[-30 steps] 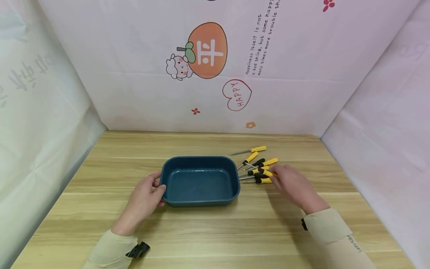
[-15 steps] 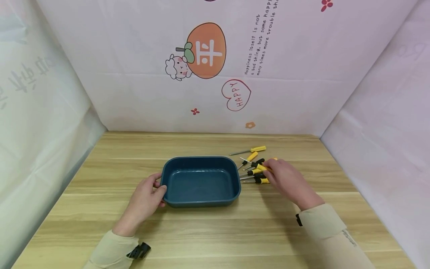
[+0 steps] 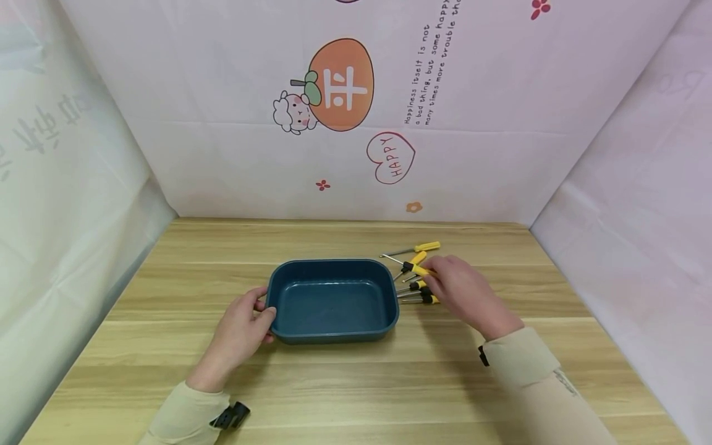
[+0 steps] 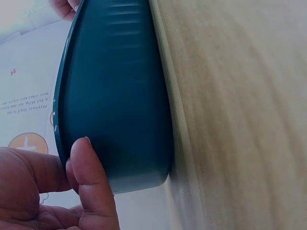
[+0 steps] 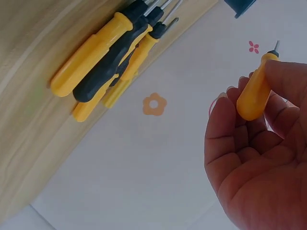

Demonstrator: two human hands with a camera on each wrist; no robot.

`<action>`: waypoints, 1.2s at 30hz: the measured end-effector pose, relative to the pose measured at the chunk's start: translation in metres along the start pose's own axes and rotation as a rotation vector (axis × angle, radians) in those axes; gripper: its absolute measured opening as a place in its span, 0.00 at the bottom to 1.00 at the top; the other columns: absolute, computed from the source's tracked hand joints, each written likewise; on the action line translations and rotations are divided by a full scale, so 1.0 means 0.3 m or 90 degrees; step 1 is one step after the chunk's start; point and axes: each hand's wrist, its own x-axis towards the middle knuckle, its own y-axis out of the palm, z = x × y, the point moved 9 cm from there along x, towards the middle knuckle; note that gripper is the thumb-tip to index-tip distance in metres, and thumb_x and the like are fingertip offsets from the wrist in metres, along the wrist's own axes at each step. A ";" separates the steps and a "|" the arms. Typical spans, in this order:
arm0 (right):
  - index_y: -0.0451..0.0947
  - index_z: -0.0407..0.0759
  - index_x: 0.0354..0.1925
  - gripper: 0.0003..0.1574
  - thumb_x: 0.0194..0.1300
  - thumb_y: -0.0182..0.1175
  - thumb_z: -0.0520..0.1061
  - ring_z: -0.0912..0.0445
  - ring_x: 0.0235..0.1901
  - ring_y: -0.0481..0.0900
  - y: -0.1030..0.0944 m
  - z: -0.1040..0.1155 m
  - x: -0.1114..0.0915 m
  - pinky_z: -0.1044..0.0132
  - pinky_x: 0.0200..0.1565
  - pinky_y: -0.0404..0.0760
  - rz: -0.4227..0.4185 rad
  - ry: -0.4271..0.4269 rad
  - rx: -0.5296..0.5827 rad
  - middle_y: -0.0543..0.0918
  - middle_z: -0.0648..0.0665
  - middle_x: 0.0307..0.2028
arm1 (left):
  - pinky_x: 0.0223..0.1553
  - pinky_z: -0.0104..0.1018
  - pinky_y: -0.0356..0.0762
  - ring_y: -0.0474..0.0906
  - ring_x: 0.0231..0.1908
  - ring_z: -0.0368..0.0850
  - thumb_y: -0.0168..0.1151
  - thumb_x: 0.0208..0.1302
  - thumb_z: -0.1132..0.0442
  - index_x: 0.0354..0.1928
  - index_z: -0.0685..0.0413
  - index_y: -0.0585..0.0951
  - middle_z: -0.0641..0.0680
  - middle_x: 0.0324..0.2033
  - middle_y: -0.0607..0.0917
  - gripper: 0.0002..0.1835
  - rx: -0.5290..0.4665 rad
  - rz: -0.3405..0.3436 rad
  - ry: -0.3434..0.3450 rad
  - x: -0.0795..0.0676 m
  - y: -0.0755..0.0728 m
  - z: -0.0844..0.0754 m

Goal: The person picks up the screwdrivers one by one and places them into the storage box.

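Observation:
My left hand (image 3: pixel 240 327) grips the left end of a dark blue rectangular box (image 3: pixel 334 338), thumb over the rim and fingers against the outer wall. The box sits on the table and has a bare bottom. In the right wrist view, a yellow-handled screwdriver (image 5: pixel 255 91) is pinched between the thumb and fingers of my right hand (image 5: pixel 254 158). Its shaft points left in the head view, raised over other screwdrivers (image 5: pixel 96 62) with yellow or black handles. They lie in a loose bunch right of the box, partly hidden by my right hand in the head view.
Farther back lies a lone screwdriver with a plain yellow handle (image 3: pixel 427 246). The wood-grain table (image 3: pixel 334 389) meets a printed white sheet (image 3: pixel 250 167) at its far edge. White sheets also hang along both sides.
My right hand has moved left and slightly away with the screwdriver, lifting it above the bunch. My left hand stays on the box, which has hardly moved.

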 end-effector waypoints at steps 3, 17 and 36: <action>0.82 0.37 0.52 0.13 0.75 0.62 0.43 0.47 0.44 0.81 0.002 0.016 0.013 0.48 0.49 0.85 -0.006 -0.012 -0.006 0.86 0.41 0.45 | 0.28 0.38 0.89 0.83 0.23 0.43 0.55 0.77 0.64 0.74 0.67 0.67 0.64 0.49 0.77 0.28 0.000 0.000 -0.001 -0.002 0.000 0.001; 0.82 0.39 0.53 0.14 0.74 0.64 0.44 0.44 0.50 0.81 0.029 0.074 0.061 0.46 0.55 0.84 -0.001 -0.011 0.000 0.86 0.42 0.45 | 0.28 0.38 0.89 0.83 0.22 0.43 0.55 0.77 0.64 0.74 0.67 0.67 0.64 0.48 0.76 0.28 0.001 -0.001 0.003 -0.006 0.001 0.002; 0.84 0.41 0.55 0.15 0.75 0.64 0.45 0.47 0.51 0.81 0.098 0.154 0.110 0.50 0.56 0.85 0.011 0.002 0.018 0.87 0.43 0.49 | 0.29 0.38 0.89 0.83 0.23 0.43 0.55 0.77 0.64 0.75 0.66 0.66 0.64 0.50 0.76 0.28 0.006 0.012 0.011 0.015 -0.016 0.013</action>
